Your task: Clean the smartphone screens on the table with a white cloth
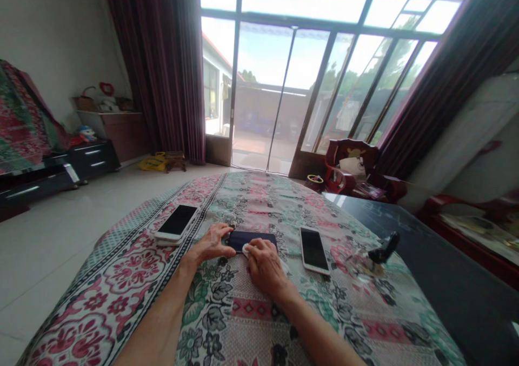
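Observation:
A dark smartphone [239, 237] lies sideways on the patterned tablecloth [251, 306] in front of me. At its left end is my left hand [213, 241], thumb and fingers spread apart around that edge. My right hand [265, 263] presses a bunched white cloth [245, 248] onto the phone's screen, with part of the cloth showing beside the palm. To the left, a white smartphone [177, 221] with a black screen rests on another pale flat thing. A second white smartphone [314, 250] lies to the right of my right hand.
A clear spray bottle with a black nozzle [383, 248] lies or stands at the table's right side; its body is hard to make out. Beyond it is a dark glossy table [438, 258]. A red wooden chair [348, 166] stands near the glass doors [279, 95].

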`<state>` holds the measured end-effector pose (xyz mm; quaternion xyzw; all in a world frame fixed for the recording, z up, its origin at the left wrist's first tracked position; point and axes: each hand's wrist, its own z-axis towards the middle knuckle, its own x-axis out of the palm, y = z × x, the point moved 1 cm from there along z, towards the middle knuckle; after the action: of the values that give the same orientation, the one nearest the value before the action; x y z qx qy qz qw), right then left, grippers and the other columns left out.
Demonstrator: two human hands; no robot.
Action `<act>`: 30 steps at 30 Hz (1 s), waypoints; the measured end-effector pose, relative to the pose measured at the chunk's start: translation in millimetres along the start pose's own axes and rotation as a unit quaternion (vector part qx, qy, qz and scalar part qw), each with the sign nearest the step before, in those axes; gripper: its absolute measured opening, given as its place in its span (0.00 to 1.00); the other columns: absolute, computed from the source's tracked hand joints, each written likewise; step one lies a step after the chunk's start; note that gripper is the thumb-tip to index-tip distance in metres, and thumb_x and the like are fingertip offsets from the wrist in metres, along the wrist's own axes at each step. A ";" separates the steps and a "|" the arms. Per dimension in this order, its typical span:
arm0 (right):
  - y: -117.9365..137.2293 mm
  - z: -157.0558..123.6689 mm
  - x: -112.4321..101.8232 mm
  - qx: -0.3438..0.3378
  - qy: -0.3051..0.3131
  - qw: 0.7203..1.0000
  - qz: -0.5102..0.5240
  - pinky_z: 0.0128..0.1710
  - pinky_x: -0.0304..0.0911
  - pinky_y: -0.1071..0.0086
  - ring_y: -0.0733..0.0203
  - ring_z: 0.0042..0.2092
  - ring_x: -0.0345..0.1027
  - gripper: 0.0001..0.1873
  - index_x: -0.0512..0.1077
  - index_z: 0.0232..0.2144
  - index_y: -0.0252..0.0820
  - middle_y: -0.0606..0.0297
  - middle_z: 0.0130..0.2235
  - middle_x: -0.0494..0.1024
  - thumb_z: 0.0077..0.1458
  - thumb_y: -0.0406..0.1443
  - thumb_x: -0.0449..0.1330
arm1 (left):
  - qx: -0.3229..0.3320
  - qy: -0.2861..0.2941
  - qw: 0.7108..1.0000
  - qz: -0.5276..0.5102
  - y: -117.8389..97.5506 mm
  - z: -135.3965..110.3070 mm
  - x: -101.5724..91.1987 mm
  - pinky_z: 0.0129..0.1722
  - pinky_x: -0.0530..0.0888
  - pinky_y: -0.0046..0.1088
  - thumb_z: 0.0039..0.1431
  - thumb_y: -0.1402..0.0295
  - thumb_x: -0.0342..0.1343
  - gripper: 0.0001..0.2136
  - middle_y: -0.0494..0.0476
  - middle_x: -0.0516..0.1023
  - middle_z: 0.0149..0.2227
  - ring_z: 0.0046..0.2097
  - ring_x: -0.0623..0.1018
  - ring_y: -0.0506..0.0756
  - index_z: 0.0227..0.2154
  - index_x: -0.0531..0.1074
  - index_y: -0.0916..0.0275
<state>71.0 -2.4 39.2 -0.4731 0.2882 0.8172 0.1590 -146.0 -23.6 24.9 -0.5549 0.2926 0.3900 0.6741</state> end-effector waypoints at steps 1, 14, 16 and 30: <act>-1.5 4.8 1.5 0.005 -0.003 1.000 -0.001 0.50 0.53 0.65 0.59 0.46 0.63 0.13 0.75 0.43 0.47 0.64 0.45 0.74 0.62 0.32 0.52 | 0.001 -0.001 1.000 0.002 0.0 0.1 0.2 0.58 0.66 0.39 0.40 0.59 0.66 0.30 0.60 0.71 0.53 0.55 0.69 0.64 0.50 0.72 0.61; -9.0 38.5 20.5 0.045 -0.009 0.999 -0.022 0.51 0.51 0.64 0.57 0.47 0.64 0.13 0.75 0.42 0.47 0.63 0.46 0.75 0.62 0.34 0.52 | 0.007 -0.009 1.000 -0.007 2.3 0.5 2.2 0.58 0.66 0.40 0.41 0.59 0.65 0.28 0.60 0.72 0.52 0.56 0.69 0.64 0.48 0.73 0.61; -5.0 32.6 19.2 0.035 -0.010 0.999 -0.022 0.49 0.52 0.64 0.57 0.47 0.63 0.12 0.75 0.42 0.48 0.63 0.46 0.74 0.62 0.34 0.52 | 0.006 -0.009 1.000 -0.004 2.3 0.4 2.4 0.59 0.65 0.41 0.41 0.59 0.65 0.27 0.58 0.72 0.52 0.56 0.69 0.63 0.48 0.73 0.59; 7.4 -4.5 6.4 -0.023 -0.002 1.000 -0.006 0.49 0.53 0.65 0.59 0.46 0.62 0.11 0.72 0.43 0.49 0.64 0.45 0.72 0.61 0.32 0.53 | 0.008 -0.012 1.000 0.009 1.2 0.4 1.4 0.57 0.66 0.37 0.41 0.57 0.65 0.29 0.59 0.73 0.52 0.55 0.70 0.63 0.49 0.73 0.60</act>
<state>66.9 -11.0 34.3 -0.4767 0.2664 0.8236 0.1532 -146.3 -22.9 23.1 -0.5421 0.2924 0.4004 0.6785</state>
